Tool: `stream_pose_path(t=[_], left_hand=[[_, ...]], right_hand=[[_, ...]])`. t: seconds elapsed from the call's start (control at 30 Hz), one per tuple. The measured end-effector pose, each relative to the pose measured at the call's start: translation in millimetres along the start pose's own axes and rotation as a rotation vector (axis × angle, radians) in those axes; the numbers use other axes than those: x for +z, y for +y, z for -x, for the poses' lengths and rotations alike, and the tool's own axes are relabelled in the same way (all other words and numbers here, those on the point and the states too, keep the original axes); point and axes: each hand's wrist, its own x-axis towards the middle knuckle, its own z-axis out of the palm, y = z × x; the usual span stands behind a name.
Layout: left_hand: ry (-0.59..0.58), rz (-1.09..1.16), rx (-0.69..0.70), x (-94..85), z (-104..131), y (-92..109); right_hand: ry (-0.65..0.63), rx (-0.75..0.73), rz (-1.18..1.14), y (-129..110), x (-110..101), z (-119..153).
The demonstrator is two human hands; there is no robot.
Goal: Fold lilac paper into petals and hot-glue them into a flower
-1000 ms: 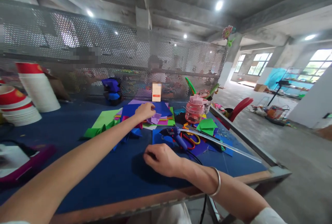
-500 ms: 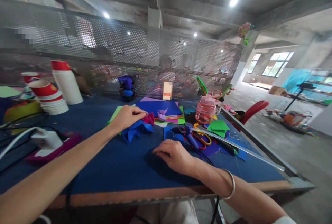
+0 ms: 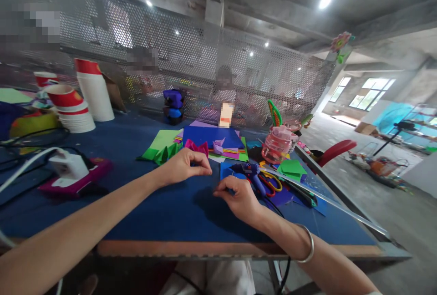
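Observation:
My left hand is over the middle of the blue tabletop, fingers curled and tips pinched together. Facing it, a little lower and to the right, my right hand is also pinched, a bangle on its wrist. Whatever either hand grips, if anything, is too small or hidden. The hands do not touch. Behind my left hand lie folded green paper and folded magenta paper. A small folded lilac piece rests on a stack of coloured sheets with a dark blue one on top.
At the right lie a glue gun, yellow and red-handled scissors, green paper and a pink jar. Paper cups and a magenta power strip are on the left. A perforated screen stands behind the table.
My left hand has come away from the folded papers, rightward and closer to my right hand. The folded blue paper beside it no longer shows; folded green paper does. The camera view has shifted slightly.

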Motion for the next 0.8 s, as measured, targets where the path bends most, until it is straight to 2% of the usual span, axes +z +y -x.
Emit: stream_pose_path(t=[0.07, 0.13, 0.3, 0.37, 0.53, 0.67, 0.8], left_hand=[[-0.103, -0.023, 0.04, 2.4, 2, -1], [-0.136, -0.036, 0.035, 2.6, 3, -2], [0.003, -0.02, -0.027, -0.3, 5, -4], [0.005, 0.012, -0.064, -0.7, 4, -3], [-0.111, 0.108, -0.133, 6.1, 3, -3], [-0.127, 0.193, -0.16, 16.0, 4, -6], [-0.127, 0.299, -0.174, 23.7, 6, -6]], right_hand=[[-0.014, 0.014, -0.015, -1, -1, -1], [-0.028, 0.024, -0.019, -2, -3, -1], [-0.009, 0.049, 0.013, -3, -3, 0], [0.016, 0.053, 0.024, -3, -3, 0], [0.048, -0.065, 0.031, -7, -5, -3], [0.105, -0.192, 0.091, -11, -9, -5], [0.148, -0.202, 0.121, -13, -10, -4]])
